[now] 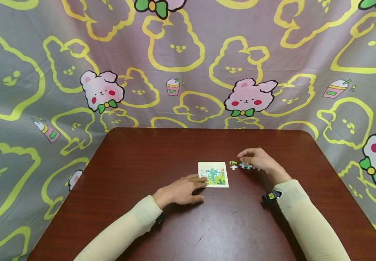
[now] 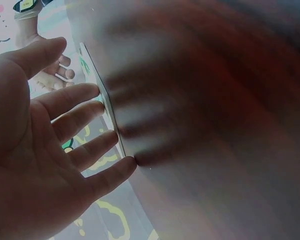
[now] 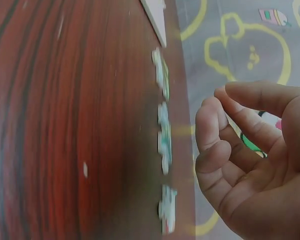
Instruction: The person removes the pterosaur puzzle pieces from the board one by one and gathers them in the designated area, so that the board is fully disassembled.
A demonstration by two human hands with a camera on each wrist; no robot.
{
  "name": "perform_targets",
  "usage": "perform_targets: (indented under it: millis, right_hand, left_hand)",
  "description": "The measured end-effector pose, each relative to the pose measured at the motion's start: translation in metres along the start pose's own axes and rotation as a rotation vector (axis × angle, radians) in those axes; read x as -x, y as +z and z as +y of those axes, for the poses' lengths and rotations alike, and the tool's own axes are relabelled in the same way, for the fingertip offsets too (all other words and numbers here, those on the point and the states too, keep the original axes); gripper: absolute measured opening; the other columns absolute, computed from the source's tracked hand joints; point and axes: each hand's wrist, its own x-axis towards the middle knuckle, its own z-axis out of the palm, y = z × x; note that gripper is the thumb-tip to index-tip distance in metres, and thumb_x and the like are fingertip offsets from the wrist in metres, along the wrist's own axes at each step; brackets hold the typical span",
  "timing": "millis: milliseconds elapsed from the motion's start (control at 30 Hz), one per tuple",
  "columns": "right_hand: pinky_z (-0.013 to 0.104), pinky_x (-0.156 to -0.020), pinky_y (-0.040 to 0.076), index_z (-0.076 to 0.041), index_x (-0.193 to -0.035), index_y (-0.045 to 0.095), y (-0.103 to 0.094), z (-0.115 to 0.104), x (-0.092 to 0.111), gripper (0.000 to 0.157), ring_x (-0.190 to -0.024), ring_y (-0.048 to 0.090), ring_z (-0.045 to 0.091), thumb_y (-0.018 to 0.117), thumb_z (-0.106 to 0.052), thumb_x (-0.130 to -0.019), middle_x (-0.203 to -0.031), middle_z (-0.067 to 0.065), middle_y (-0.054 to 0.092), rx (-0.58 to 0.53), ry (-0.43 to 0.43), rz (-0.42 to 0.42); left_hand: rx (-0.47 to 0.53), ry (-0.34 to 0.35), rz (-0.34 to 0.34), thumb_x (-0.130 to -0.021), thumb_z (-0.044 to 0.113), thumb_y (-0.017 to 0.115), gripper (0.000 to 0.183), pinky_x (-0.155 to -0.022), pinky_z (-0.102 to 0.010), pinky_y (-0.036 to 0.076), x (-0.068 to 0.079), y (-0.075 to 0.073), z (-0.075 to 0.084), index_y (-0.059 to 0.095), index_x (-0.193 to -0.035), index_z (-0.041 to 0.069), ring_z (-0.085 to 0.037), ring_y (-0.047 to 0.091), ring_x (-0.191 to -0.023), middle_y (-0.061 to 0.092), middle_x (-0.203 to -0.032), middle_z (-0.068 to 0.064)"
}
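A square puzzle board (image 1: 213,164) with a pale frame and a green and blue picture lies on the table. My left hand (image 1: 183,189) rests its fingers on the board's left edge. In the left wrist view, the spread fingers (image 2: 75,120) are straight and touch the thin side of the board (image 2: 115,120). My right hand (image 1: 258,159) hovers just above several loose puzzle pieces (image 1: 246,165). In the right wrist view, its fingers (image 3: 207,122) are loosely bent, with nothing seen between them. One separate puzzle piece (image 1: 233,165) lies between the board and that hand.
The dark brown wooden table (image 1: 142,152) has rounded far corners. Behind it hangs a grey curtain (image 1: 188,54) with yellow outlines and rabbit faces. In the right wrist view, the puzzle pieces (image 3: 165,140) lie in a row leading toward the board (image 3: 155,17).
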Motion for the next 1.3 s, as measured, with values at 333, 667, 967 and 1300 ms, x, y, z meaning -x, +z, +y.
perform_targets:
  millis: [333,667,967,1300]
  right_hand:
    - [0.034,-0.058,0.05,-0.004,-0.116,0.07,0.024,-0.02,-0.007,0.024,-0.073,0.06,0.028,0.065,-0.016,-0.096,-0.091,0.017,0.07,-0.023,-0.042,-0.029]
    - [0.033,-0.055,0.051,-0.005,-0.112,0.072,0.046,-0.033,-0.012,0.021,-0.07,0.062,0.026,0.063,-0.013,-0.096,-0.086,0.016,0.069,-0.023,-0.088,-0.06]
    - [0.033,-0.055,0.051,-0.004,-0.111,0.073,0.062,-0.045,-0.018,0.02,-0.068,0.063,0.023,0.064,-0.013,-0.095,-0.078,0.012,0.071,0.006,-0.137,-0.092]
    - [0.03,-0.058,0.052,-0.002,-0.109,0.073,0.077,-0.053,-0.023,0.02,-0.071,0.065,0.017,0.065,-0.011,-0.093,-0.083,0.013,0.073,-0.005,-0.162,-0.133]
  left_hand:
    - [-0.006,0.018,0.015,-0.1,0.046,0.054,0.058,-0.119,-0.049,0.035,0.0,0.001,-0.001,0.048,-0.15,0.017,-0.028,0.03,-0.152,0.037,-0.162,0.001]
    - [-0.006,0.003,0.009,-0.1,0.047,0.054,0.058,-0.117,-0.053,0.037,0.001,0.001,0.0,0.047,-0.15,0.018,-0.027,0.03,-0.152,0.036,-0.162,0.003]
    - [-0.003,0.006,0.005,-0.1,0.046,0.054,0.058,-0.118,-0.051,0.036,0.001,-0.001,0.002,0.048,-0.15,0.017,-0.027,0.031,-0.151,0.037,-0.162,0.003]
    - [0.016,0.004,-0.007,-0.1,0.046,0.054,0.058,-0.12,-0.05,0.034,0.0,-0.002,0.002,0.047,-0.15,0.016,-0.028,0.03,-0.152,0.036,-0.162,0.003]
